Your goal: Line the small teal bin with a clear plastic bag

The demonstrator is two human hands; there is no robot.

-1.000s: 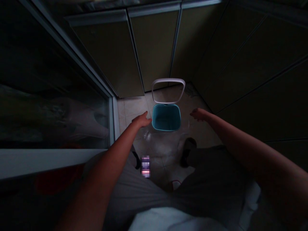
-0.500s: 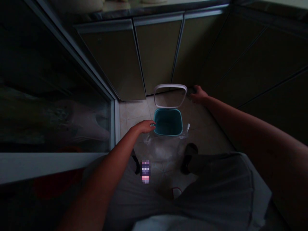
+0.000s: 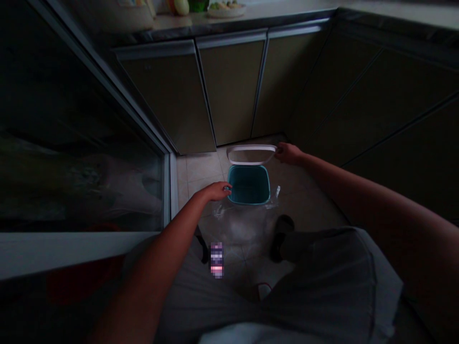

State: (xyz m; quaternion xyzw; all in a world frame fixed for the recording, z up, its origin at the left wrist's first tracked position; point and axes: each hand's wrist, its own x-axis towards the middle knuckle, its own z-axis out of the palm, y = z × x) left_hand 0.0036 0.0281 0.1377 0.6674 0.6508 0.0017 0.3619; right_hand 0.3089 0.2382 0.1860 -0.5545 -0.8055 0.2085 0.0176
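A teal plastic bin (image 3: 248, 185) stands on the floor between my feet, its top uncovered and its inside dark. At its back edge a pale pinkish-white rim frame (image 3: 251, 147) is tilted up, looking narrow from here. My right hand (image 3: 288, 153) has its fingers closed on the frame's right end. On the bin's left edge, my left hand (image 3: 217, 190) holds the rim between thumb and fingers. A clear plastic bag (image 3: 247, 222) lies around the bin's front, and one crumpled tip sticks up at the right.
Cabinet doors (image 3: 229, 91) rise behind the bin and along the right. Above them runs a counter (image 3: 265, 14) with a plate of food (image 3: 225, 8). A glass door frame (image 3: 167, 191) is on the left. A blurred-out package (image 3: 217, 260) is near my left foot.
My right hand has moved left and down onto the rim frame, closing on its right end. The frame's top edge has dropped towards the bin. My left hand stays at the bin's edge.
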